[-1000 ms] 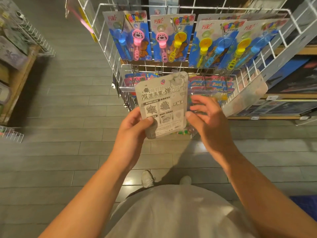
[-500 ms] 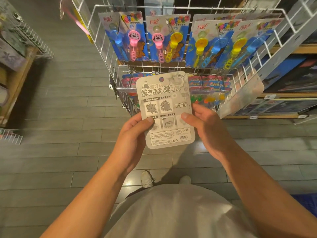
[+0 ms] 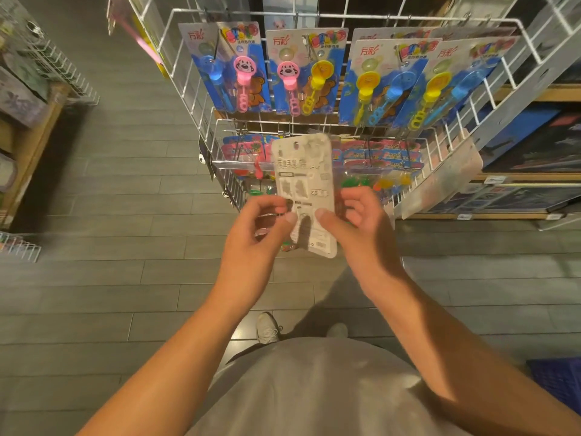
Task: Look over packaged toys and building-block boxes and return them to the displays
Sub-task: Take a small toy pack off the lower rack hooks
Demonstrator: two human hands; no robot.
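While the thin grey toy card [image 3: 303,196] stands nearly upright at the centre of the frame, both hands pinch its lower half. The left hand [image 3: 257,234] has its thumb laid on the printed back face, its fingers curled behind the left edge; the right hand [image 3: 361,228] mirrors it on the right edge, so each grip is narrow and holding the card. The card is a flat rounded rectangle of matt cardboard, its print blurred, with a small hang hole near the top. Behind it, across the upper frame, stands a white wire rack [image 3: 201,121] of thin welded rods. Glossy blue blister cards with bubble wands [image 3: 301,67] in pink, yellow and blue plastic hang along its top row. Grey wood-grain floor planks [image 3: 110,215] fill the left side.
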